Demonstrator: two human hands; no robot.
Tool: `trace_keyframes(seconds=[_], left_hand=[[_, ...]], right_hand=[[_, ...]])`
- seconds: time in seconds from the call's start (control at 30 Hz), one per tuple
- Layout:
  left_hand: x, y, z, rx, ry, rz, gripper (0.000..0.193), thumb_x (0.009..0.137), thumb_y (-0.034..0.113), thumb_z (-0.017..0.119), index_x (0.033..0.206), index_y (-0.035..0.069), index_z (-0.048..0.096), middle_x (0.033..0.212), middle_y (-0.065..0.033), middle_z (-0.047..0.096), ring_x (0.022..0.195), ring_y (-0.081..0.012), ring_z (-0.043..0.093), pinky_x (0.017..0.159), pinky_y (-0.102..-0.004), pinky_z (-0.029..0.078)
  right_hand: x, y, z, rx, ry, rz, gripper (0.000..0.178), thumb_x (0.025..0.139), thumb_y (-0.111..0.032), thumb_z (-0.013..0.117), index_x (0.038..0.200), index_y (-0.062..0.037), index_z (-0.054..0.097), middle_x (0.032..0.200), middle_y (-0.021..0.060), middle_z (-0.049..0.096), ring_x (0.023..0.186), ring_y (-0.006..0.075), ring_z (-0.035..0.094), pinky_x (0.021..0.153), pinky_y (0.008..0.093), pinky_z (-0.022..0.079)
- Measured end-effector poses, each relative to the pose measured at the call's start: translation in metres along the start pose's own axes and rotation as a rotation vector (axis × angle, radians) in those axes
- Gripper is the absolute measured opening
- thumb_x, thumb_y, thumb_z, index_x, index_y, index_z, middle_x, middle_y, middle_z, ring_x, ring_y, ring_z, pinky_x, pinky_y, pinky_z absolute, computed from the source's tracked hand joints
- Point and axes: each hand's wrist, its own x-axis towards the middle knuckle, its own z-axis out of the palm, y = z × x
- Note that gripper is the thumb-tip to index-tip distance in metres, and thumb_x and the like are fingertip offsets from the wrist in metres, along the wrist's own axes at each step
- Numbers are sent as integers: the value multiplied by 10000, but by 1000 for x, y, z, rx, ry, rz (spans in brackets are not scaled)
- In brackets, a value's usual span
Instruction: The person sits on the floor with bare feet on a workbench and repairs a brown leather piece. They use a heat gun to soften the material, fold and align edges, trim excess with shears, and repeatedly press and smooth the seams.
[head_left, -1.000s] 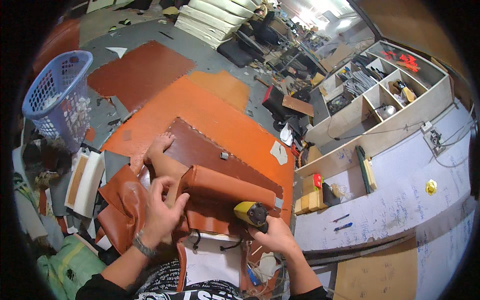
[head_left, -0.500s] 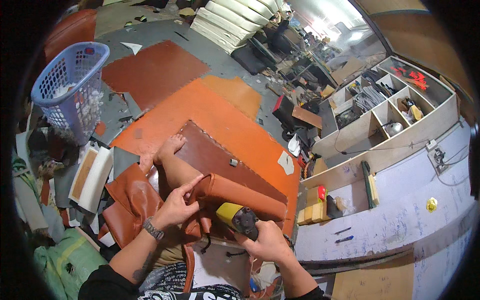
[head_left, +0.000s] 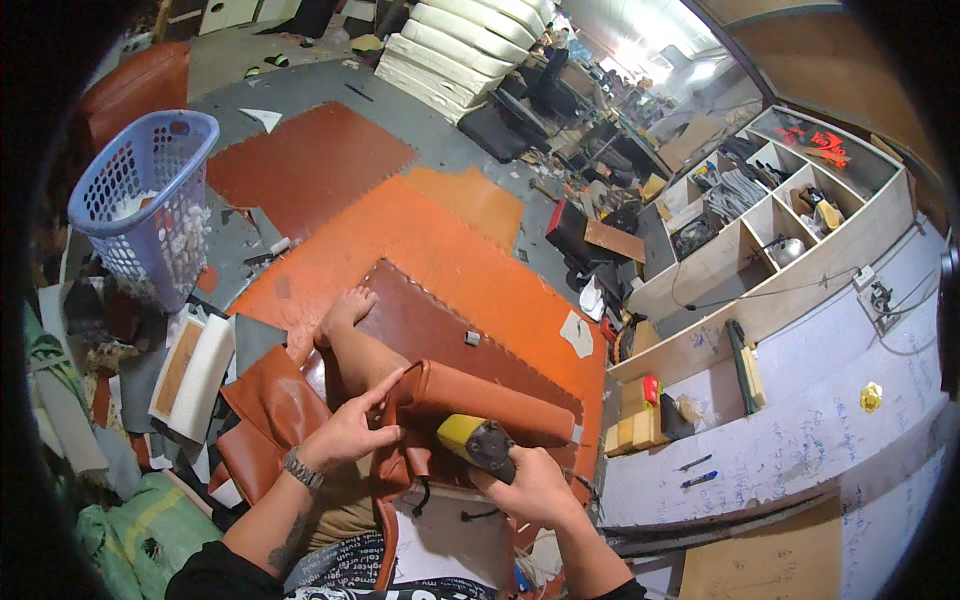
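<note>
Fingers of your left hand pinched the brown leather edge of the padded cushion across your lap, index pointing along the seam, while your right hand was clenched around the yellow-and-black staple gun. Fired so near, it could have caught a fingertip. Orange leather sheets covered the cluttered workshop floor, with a blue laundry basket nearby.

Head-worn fisheye, steeply downward, close over lap
</note>
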Motion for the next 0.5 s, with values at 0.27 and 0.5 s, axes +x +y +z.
trace_keyframes(seconds=[0.27, 0.5], left_hand=[[-3, -21, -4, -37, 42, 13, 892, 1037, 110, 738, 1788, 73, 259, 1696, -121, 496, 1531, -207, 484, 1290, -365, 391], [-4, -31, 18, -47, 403, -101, 410, 1137, 163, 637, 1510, -3, 599, 1399, -65, 687, 1240, -128, 634, 1062, -314, 535]], right_hand=[[-58, 58, -4, 576, 199, -19, 373, 964, -135, 820, 1310, -3, 780, 1085, 106, 839, 1004, 162, 769, 902, 352, 608], [-95, 98, -3, 657, 235, 70, 408, 959, -63, 802, 1357, -26, 720, 1000, 20, 748, 826, 106, 673, 728, 312, 555]])
